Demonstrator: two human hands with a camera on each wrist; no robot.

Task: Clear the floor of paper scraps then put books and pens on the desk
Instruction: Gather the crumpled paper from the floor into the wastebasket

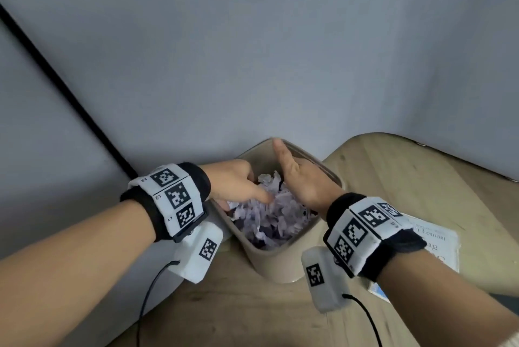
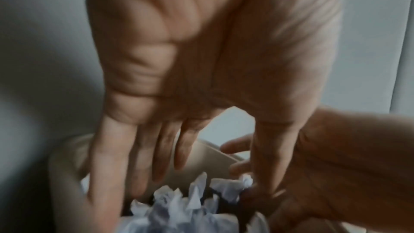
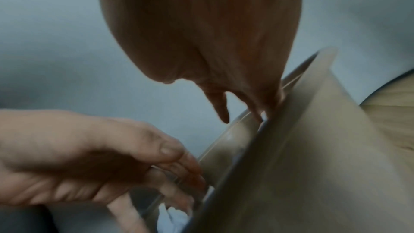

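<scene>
A beige bin (image 1: 276,258) stands on a wooden surface, filled with crumpled white paper scraps (image 1: 276,214). Both my hands are over its mouth. My left hand (image 1: 238,185) reaches in from the left with straight fingers (image 2: 139,157) just above the paper scraps (image 2: 179,208), holding nothing. My right hand (image 1: 296,175) stands edge-on over the far right side with the thumb up. Its fingers (image 3: 224,111) point down along the inside of the bin wall (image 3: 302,166), with nothing in them. A white book (image 1: 441,245) lies flat to the right of the bin.
A grey wall (image 1: 252,51) rises right behind the bin, with a black strip (image 1: 64,88) running diagonally at the left. The wooden surface (image 1: 407,178) extends to the right and toward me. Cables hang from both wrist cameras.
</scene>
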